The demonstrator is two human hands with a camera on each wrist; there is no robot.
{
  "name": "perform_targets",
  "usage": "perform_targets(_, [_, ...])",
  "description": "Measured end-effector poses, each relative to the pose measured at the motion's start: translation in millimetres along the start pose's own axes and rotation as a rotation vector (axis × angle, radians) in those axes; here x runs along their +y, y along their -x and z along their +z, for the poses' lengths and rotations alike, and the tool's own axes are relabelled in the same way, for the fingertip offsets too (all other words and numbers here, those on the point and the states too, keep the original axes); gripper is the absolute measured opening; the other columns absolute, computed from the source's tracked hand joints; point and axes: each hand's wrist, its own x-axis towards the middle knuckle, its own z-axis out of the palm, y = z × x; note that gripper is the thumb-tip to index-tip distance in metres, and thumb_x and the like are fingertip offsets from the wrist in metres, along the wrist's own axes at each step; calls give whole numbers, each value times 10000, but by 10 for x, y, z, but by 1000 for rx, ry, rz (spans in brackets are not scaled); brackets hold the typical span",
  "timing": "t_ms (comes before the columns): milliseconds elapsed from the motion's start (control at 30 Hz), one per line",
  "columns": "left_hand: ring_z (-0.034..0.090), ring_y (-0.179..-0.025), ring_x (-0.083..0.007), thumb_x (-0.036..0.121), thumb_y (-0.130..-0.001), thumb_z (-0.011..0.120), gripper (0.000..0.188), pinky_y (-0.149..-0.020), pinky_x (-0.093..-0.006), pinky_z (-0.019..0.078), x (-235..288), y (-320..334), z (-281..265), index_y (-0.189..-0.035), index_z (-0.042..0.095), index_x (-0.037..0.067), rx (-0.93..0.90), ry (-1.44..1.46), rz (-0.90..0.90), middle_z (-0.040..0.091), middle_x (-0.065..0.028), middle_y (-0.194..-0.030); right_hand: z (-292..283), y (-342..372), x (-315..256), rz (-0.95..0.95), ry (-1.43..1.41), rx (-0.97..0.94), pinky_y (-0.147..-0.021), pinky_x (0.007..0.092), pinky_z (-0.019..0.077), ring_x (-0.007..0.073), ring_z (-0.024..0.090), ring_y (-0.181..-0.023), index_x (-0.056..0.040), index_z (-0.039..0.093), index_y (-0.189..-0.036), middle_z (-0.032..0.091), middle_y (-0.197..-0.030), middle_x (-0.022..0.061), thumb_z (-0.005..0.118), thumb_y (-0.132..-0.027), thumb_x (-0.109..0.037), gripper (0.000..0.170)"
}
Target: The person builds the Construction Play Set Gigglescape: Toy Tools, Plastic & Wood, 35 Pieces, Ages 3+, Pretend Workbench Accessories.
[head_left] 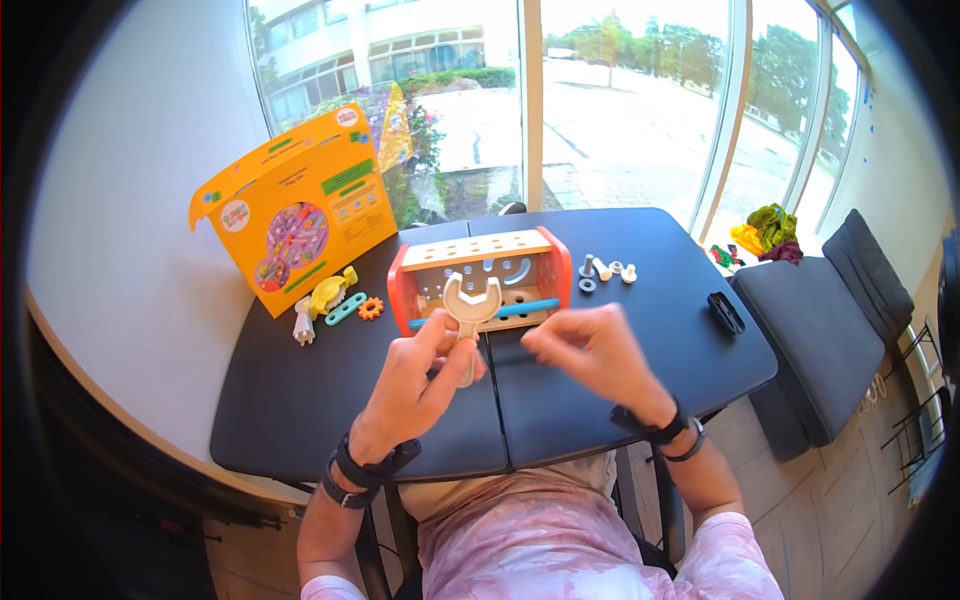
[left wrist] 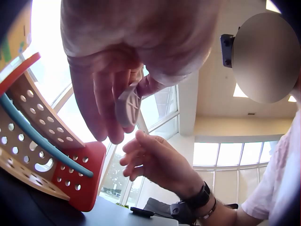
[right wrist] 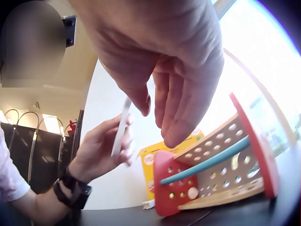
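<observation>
My left hand (head_left: 408, 385) grips a pale beige toy wrench (head_left: 468, 308) by its handle, with the open-ended head pointing up. Seen from the left wrist, the wrench (left wrist: 128, 107) lies between thumb and fingers. To its right my right hand (head_left: 598, 352) is raised over the table, fingers loosely bent, and the right wrist view shows nothing between thumb and fingers. Behind both hands stands a toy workbench with red end panels (head_left: 564, 268), a perforated top (head_left: 475, 248) and a blue bar (head_left: 535, 308) across its front. The wrench overlaps the workbench in the head view.
An orange cardboard box (head_left: 345, 230) stands at the back left. Before it lie a teal strip (head_left: 345, 309), an orange gear (head_left: 371, 308), a yellow piece (head_left: 328, 294) and a white piece (head_left: 303, 322). Several bolts and nuts (head_left: 588, 268) sit right of the workbench. A black case (head_left: 725, 313) lies near the table's right edge.
</observation>
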Motion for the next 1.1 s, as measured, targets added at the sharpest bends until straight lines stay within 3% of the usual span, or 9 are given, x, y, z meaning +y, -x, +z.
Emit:
perform_targets(67, [727, -753, -167, 99, -1153, 576, 139, -694, -338, 568, 7, 29, -69, -1248, 594, 0, -14, 2, -120, 699, -77, -814, -318, -149, 36, 52, 138, 135, -625, 254, 538, 34, 645, -674, 47, 825, -983, 718, -688, 36, 757, -1071, -186, 258])
perform_targets(133, [702, -721, -205, 84, -1150, 565, 104, -663, -369, 524, -84, 20, -95, -1219, 582, 8, 41, -205, 65, 646, -100, -784, -602, -359, 161, 112, 234, 226, -671, 291, 595, 129, 758, -698, 19, 834, -989, 792, -760, 93, 751, -1058, -206, 250])
perform_targets(367, [640, -704, -351, 69, -1123, 561, 130, -663, -429, 482, -295, 63, -39, -1241, 572, 15, 21, -342, 70, 603, -169, -788, -874, -697, 1624, 79, 850, -6, -925, 498, 626, 389, 790, -964, -34, 852, -1072, 831, -972, 149, 702, -958, -105, 201])
perform_targets(467, [691, -824, -510, 67, -1103, 540, 175, -697, -539, 511, -296, 66, -55, -1273, 563, 33, -20, -286, -32, 645, -257, -815, -783, -623, 1734, 11, 978, -6, -985, 498, 601, 399, 750, -1080, -55, 858, -1079, 811, -1031, 174, 711, -959, -114, 198])
perform_targets(700, [726, -775, -426, 78, -1094, 600, 146, -678, -482, 550, -338, 89, -63, -1229, 596, 23, -33, -165, -110, 695, -224, -834, -790, -587, 1575, 174, 961, -142, -1026, 504, 574, 401, 733, -1083, -57, 870, -983, 804, -1046, 191, 814, -887, -109, 123])
perform_targets(767, [772, -759, -315, 65, -1081, 653, 137, -657, -416, 580, -363, 99, -47, -1207, 622, 20, -22, -169, -137, 741, -201, -895, -772, -569, 1441, 200, 817, -23, -975, 467, 599, 353, 766, -1027, -52, 871, -981, 813, -1064, 185, 835, -893, -120, 116])
perform_targets(900, [800, -868, -381, 25, -1020, 727, 131, -693, -436, 620, -307, 157, -2, -1128, 652, 18, 108, -591, 43, 804, -196, -993, -749, -509, 931, 238, 275, 209, -887, 369, 647, 245, 813, -988, -10, 861, -1046, 835, -1095, 156, 847, -967, -149, 160])
perform_targets(1000, [800, -953, -397, -8, -972, 767, 178, -756, -428, 649, -281, 161, 31, -1114, 664, 23, 248, -725, 194, 824, -197, -1078, -693, -383, 513, 263, -363, 152, -891, 312, 668, 198, 815, -1023, 35, 827, -1138, 827, -1093, 128, 809, -1045, -172, 228])
perform_targets(1100, [809, -1053, -386, -31, -933, 798, 210, -845, -420, 674, -307, 136, 86, -1099, 684, 28, 402, -767, 395, 823, -214, -1159, -640, -234, 212, 312, -550, 59, -946, 325, 675, 211, 815, -1036, 49, 790, -1209, 817, -1101, 114, 770, -1082, -165, 250])
